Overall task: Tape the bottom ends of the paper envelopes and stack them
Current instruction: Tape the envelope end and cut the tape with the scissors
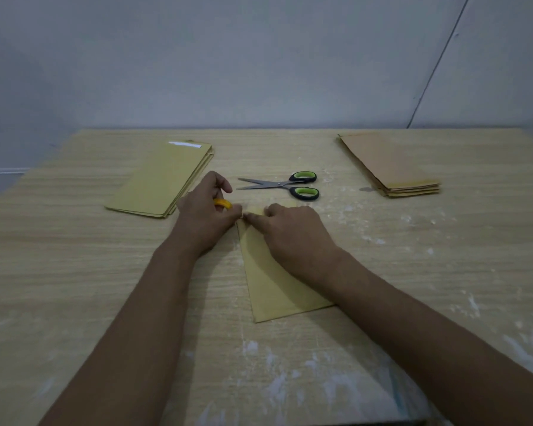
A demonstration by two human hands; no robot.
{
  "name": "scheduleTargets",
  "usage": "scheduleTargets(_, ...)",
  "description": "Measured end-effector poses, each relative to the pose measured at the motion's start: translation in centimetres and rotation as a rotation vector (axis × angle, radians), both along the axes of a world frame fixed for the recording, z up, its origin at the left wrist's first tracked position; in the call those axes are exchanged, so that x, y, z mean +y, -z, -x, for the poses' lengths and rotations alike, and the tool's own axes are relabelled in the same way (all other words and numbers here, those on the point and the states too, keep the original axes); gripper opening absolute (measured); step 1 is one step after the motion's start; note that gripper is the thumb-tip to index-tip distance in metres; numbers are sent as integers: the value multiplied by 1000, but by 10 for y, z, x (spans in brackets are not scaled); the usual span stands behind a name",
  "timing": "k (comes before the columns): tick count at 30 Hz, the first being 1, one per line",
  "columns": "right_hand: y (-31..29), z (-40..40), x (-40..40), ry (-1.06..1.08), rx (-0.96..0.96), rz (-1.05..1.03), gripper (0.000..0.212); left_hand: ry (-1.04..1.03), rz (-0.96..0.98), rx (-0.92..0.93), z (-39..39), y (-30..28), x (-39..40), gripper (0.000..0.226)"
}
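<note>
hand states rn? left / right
Left hand: fingers curled round the yellow tape roll, holding it.
Right hand: rests on the envelope's far end, fingertips pressing; whether it pinches anything can't be told.

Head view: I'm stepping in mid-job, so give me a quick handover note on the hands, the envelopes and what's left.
Left hand grips a yellow tape roll. Right hand presses the far end of the single yellow paper envelope at table centre. Yellow envelope stack, top one bearing a white strip, lies far left; brown envelope stack far right. Green-handled scissors lie open behind. Left: tape this end, stack it.
</note>
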State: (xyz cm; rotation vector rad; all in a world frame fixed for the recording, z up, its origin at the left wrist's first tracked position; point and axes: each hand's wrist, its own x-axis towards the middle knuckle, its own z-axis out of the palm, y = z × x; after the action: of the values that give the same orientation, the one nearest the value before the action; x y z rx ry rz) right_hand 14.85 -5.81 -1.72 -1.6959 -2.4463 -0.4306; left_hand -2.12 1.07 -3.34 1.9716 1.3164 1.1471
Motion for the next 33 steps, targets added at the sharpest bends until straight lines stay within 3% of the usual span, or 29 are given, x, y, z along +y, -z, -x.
scheduleTargets(4, -7, 7, -5, 55, -11, 41, 47, -13, 15, 9, 5, -1, -2, 24)
scheduleTargets(7, -5, 4, -6, 57, 29, 39, 46, 32, 137, -92, 10, 2, 1, 27)
scheduleTargets(10, -2, -11, 4, 50, 274, -16, 46, 58, 179, -153, 11, 2, 2, 22)
scheduleTargets(13, -2, -32, 25, 179, 474, -166, 39, 66, 170, -131, 11, 1, 0, 15)
scheduleTargets(18, 3, -46, 48, 480, 384, 65, 41, 50, 159, -102, 9, -3, 0, 14)
scheduleTargets(25, -6, -40, 44, 531, 577, 75, 33, 60, 207, -143, 9, -4, 0, 14)
scheduleTargets(30, -19, -36, 35, 590, 554, 248, 38, 77, 253, -223, 12, -7, -2, 15)
scheduleTargets(33, -23, -34, 29, 595, 557, 216, 38, 77, 256, -242, 16, -8, -2, 13)
